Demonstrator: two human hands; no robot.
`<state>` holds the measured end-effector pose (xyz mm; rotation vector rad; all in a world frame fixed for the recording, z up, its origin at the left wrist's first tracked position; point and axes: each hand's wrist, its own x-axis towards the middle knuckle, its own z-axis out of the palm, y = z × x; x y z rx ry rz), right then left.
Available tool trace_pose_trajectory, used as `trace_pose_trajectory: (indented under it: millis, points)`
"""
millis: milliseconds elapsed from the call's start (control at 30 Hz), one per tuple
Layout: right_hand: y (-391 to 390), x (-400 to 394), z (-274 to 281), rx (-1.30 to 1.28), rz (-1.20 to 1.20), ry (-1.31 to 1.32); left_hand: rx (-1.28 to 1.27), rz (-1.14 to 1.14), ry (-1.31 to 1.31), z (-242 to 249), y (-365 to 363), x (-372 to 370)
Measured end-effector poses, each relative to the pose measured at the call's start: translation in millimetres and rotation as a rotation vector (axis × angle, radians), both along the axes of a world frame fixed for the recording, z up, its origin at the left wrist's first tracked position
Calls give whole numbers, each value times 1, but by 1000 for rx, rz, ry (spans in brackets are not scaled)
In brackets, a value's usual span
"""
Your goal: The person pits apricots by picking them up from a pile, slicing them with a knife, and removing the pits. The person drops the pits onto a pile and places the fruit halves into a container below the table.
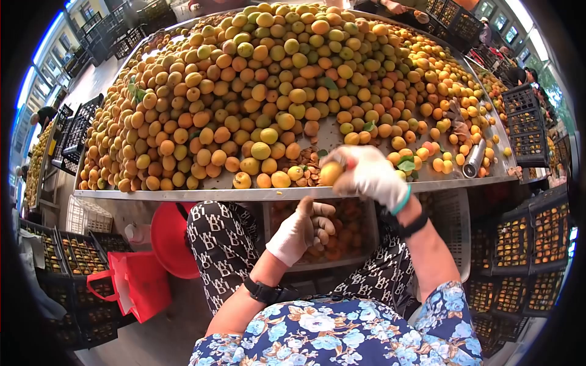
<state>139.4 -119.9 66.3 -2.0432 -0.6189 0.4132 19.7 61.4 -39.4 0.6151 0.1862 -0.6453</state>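
My right hand (371, 175), in a white glove, is closed at the table's front edge, slightly blurred by motion. A yellow-orange apricot (331, 173) shows at its fingertips. My left hand (302, 232), also gloved, hangs just below the metal rim, with thumb and loosely curled fingers apart and no fruit visible in it. Under it, between my knees, a crate of orange fruit (348, 235) is partly covered by the hand. A large heap of apricots (244, 91) rises on the metal table (213, 195). Brown scraps (311, 174) lie left of the right hand.
A metal cylinder (473, 160) lies at the table's right. Black crates of fruit (525, 238) are stacked at the lower right, more at the left. A red bag (139, 283) and a red basin (174, 238) stand left of my legs. Another person's hand (395, 7) shows across the table.
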Motion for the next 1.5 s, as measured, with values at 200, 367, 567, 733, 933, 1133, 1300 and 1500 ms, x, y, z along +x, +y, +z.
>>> trace_pose_trajectory:
  millis: [200, 367, 567, 733, 933, 1133, 1300, 1500]
  points:
    - [-4, -87, -9, -32, -118, 189, 94, -104, -83, 20, -9, -11]
    - [-30, -120, -13, 223, -454, 384, 31, 115, -254, 33, -7, -17]
    - [-36, -165, -10, 527, -371, 554, -1, 169, -274, 52, -9, -18]
    - [-26, -184, -12, 555, -311, 637, -13, 176, -274, 62, -18, -23]
    - [-18, -191, -16, 619, -379, 616, 34, 195, -299, 61, -25, -21]
    - [-23, -193, -16, 573, -371, 582, 135, 232, -318, 58, -27, -23]
    - [-26, -193, -24, 601, -360, 593, 193, 202, -353, 63, -28, -23]
    - [-27, -192, -22, 624, -338, 608, 254, 183, -361, 62, -28, -24]
